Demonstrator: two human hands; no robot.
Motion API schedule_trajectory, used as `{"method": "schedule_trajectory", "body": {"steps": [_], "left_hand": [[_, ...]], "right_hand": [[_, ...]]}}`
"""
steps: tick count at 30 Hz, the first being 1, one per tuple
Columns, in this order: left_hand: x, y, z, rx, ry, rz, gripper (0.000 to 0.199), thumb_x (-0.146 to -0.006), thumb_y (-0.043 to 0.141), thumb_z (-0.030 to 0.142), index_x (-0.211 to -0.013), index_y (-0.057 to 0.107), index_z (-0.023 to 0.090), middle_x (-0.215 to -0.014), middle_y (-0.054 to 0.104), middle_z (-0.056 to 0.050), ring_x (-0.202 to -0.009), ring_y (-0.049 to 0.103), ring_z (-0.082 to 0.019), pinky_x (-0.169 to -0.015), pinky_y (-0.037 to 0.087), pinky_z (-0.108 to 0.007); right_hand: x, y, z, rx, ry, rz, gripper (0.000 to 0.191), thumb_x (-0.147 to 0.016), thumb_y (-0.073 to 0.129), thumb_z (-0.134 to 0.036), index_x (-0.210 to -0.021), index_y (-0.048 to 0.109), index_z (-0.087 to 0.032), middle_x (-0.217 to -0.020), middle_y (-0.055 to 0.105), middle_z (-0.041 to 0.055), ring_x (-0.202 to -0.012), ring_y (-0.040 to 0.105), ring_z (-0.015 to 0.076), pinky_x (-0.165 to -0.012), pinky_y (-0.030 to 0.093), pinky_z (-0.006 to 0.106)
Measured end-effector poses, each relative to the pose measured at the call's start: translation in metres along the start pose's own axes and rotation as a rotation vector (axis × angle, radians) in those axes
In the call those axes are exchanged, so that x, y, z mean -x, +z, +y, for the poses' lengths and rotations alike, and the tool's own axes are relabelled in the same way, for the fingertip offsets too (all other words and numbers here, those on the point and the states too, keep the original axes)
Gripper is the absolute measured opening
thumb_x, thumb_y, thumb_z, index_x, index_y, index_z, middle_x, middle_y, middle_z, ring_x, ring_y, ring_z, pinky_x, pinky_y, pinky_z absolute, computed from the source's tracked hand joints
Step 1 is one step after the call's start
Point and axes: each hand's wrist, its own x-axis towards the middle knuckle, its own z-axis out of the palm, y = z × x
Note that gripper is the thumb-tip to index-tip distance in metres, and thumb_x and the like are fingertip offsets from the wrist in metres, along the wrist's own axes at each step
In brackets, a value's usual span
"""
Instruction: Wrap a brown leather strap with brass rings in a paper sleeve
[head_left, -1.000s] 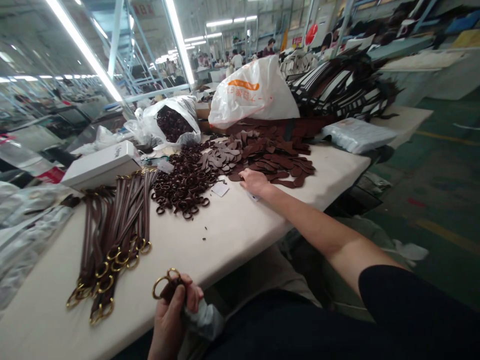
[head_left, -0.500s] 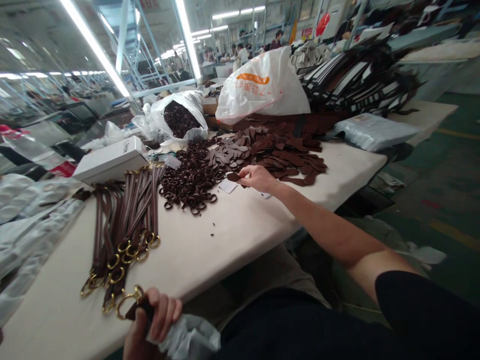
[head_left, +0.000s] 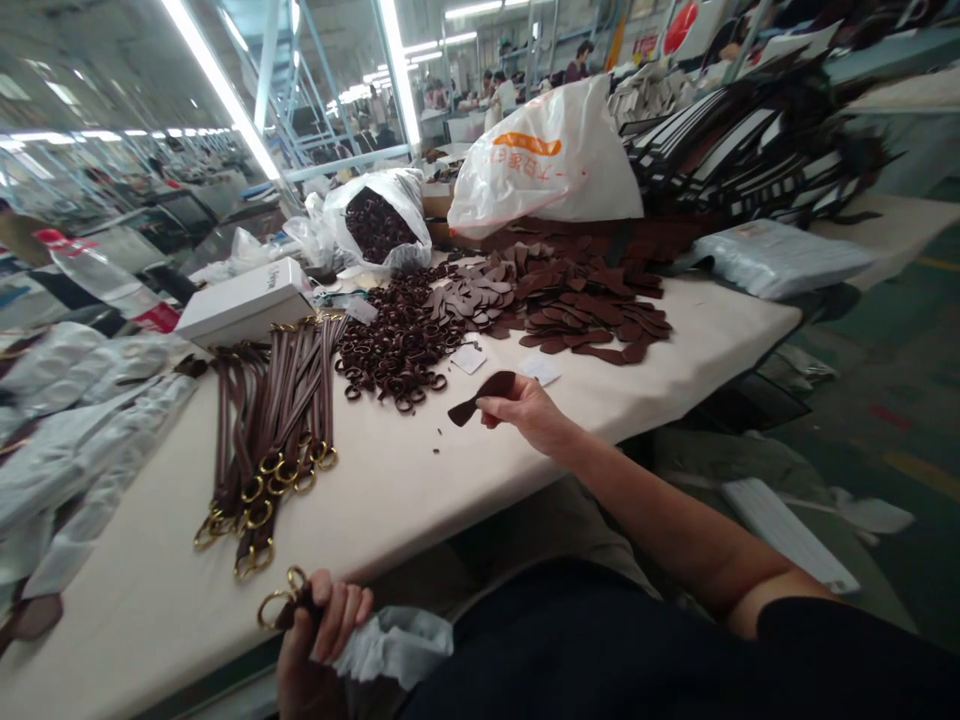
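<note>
My right hand (head_left: 525,410) pinches a dark brown leather piece (head_left: 480,396), wide at both ends and narrow in the middle, above the cream table (head_left: 390,470). Low in the view, my left hand (head_left: 330,620) is closed around a brown strap end with gold rings (head_left: 281,600); white wrapping (head_left: 397,640) hangs beside it. Brown straps with gold rings (head_left: 277,400) lie on the table at the left. Small dark leather loops (head_left: 394,345) form a pile in the middle. Flat leather pieces (head_left: 592,310) are heaped behind my right hand.
A white box (head_left: 247,300) stands behind the straps. Farther back are an open bag of loops (head_left: 379,225) and a white plastic bag (head_left: 551,165). A wrapped packet (head_left: 780,258) sits at the right edge, near stacked dark strips (head_left: 750,150). People are in the far background.
My right hand has moved toward me from beside the leather heap, and the brown piece in it now shows fully. The view has shifted slightly; my left hand keeps its grip.
</note>
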Motion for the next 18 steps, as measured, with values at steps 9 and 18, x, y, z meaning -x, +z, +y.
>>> {"method": "schedule_trajectory", "body": {"steps": [9,18], "left_hand": [[-0.007,0.018,0.004,-0.088,0.011,-0.113,0.028,-0.083,0.076,0.035,-0.075,0.053,0.021,-0.043,0.008,0.013,-0.040,0.008,-0.008,-0.054,0.037,-0.024],[-0.055,0.116,-0.005,-0.647,-0.106,0.061,0.033,-0.084,0.072,0.048,-0.092,0.062,0.017,-0.050,0.052,0.005,-0.051,0.053,-0.013,-0.061,0.047,-0.028]], "right_hand": [[0.024,0.005,0.006,-0.202,0.171,-0.055,0.040,-0.057,0.089,-0.038,-0.077,0.063,-0.014,-0.065,0.067,-0.0007,-0.058,0.065,0.0117,-0.056,0.056,0.022],[0.053,0.019,0.006,-0.181,0.228,-0.185,0.038,-0.071,0.082,-0.044,-0.082,0.063,-0.013,-0.070,0.070,0.0022,-0.056,0.067,0.0124,-0.051,0.056,0.020]]}}
